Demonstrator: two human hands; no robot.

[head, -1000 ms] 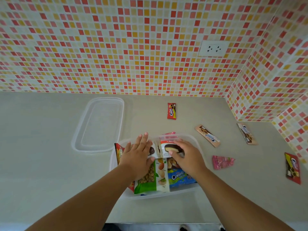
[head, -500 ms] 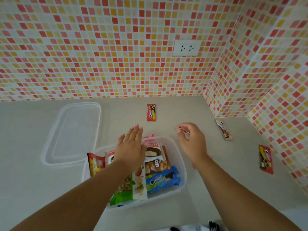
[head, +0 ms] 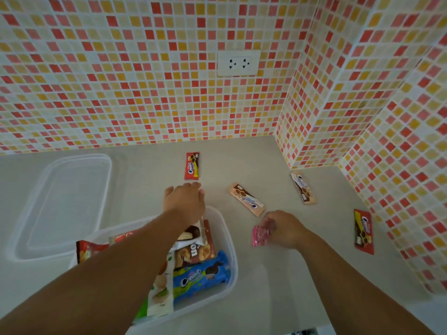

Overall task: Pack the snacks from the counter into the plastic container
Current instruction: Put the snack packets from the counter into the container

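Risk entry: right hand (head: 284, 229) pinches pink packet (head: 260, 235) by one edge, may slip. Left hand (head: 185, 199), fingers loosely together, empty, could nudge container (head: 227, 240).

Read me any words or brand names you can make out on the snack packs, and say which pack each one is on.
"Cream-O": blue packet in the plastic container.
"on", a fragment: brown packet in the container.
Red packet near the wall: too blurred to read.
Tan packet, far tan packet, red packet on the right, pink packet: too blurred to read.
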